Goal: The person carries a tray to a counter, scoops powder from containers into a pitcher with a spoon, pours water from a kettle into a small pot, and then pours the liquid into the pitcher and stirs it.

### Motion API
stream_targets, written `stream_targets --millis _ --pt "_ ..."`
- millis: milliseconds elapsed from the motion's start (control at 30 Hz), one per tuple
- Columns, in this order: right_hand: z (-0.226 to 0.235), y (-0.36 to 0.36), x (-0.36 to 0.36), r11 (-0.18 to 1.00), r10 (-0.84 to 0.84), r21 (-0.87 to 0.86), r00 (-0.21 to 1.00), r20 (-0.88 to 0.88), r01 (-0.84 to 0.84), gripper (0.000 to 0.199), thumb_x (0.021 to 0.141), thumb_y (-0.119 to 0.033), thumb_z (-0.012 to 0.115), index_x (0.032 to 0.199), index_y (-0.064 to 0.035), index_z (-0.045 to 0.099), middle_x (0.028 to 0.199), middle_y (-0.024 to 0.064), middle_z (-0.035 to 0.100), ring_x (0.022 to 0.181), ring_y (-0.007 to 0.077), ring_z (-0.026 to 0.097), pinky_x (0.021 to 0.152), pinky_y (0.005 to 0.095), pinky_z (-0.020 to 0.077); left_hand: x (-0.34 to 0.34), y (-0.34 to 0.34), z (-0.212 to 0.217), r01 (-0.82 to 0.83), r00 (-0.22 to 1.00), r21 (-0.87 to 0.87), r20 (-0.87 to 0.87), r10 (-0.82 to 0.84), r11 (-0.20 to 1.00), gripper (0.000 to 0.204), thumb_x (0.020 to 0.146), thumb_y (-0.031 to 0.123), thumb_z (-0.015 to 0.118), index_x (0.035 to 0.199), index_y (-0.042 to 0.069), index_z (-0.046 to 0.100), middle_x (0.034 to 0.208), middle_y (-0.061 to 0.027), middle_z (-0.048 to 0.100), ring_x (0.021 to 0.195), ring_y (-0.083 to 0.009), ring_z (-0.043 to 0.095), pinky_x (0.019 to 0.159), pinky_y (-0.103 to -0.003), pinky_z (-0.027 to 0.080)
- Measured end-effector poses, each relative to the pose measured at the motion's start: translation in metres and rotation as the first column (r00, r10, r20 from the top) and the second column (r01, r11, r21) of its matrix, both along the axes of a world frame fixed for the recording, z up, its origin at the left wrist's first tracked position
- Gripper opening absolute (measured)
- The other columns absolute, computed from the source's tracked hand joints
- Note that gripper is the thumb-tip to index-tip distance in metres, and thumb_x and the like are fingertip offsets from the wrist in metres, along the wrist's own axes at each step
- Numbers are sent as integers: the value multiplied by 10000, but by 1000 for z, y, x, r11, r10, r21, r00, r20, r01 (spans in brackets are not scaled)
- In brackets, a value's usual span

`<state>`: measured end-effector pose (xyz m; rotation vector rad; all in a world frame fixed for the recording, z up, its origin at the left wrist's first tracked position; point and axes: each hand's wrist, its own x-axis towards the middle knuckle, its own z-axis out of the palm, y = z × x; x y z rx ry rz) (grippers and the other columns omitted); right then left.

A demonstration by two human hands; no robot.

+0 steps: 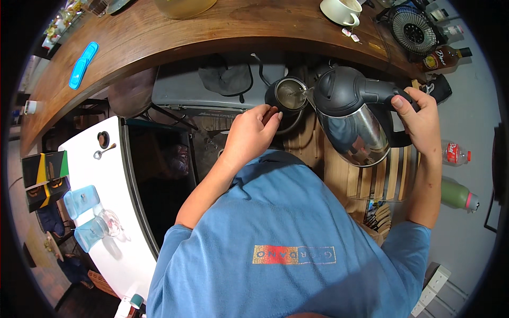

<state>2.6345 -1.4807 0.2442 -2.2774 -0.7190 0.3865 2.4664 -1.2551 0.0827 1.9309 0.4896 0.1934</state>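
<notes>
Kettle [354, 132] tipped over the dark pot [271, 97]

The left hand [249, 135] is closed round the reddish-brown handle [270, 115] of the small dark pot, which sits just beyond its fingers, mouth upward, a thin curved spout [260, 68] poking away. The right hand [421, 122] is wrapped round the black grip [377, 91] of the steel-and-black kettle, whose body leans out to that hand's left, between it and the pot. I see a clear stream [310, 95] running from the kettle into the pot. Past both, on the wooden bench [222, 26], stands a pale mug [335, 12] with small tags [355, 38] beside it.
</notes>
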Motion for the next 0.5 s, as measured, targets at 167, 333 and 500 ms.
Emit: stream_targets --millis 167,333,500 --pt "-2 -3 -1 1000 -7 5 1000 7 7 321 831 -318 740 783 -10 666 654 -62 538 613 20 443 540 198 350 2 -1 -2 11 1000 -2 14 -11 1000 306 887 246 603 913 -56 640 830 -230 663 802 -367 662 689 -383 512" --pt "-3 -7 2 1000 -11 -29 1000 2 11 320 827 -315 743 778 -9 663 649 -62 532 607 19 435 534 199 344 3 -3 -2 18 1000 -9 -22 -18 1000 297 891 234 601 919 -59 637 828 -232 662 803 -365 664 694 -379 513" --pt "-3 -8 3 1000 -14 1 1000 -9 14 321 826 -314 742 780 -7 659 645 -60 529 601 19 435 528 198 340 5 -4 -2 22 1000 -23 -3 -22 999 298 896 235 597 934 -58 638 833 -230 664 807 -360 666 699 -374 513"
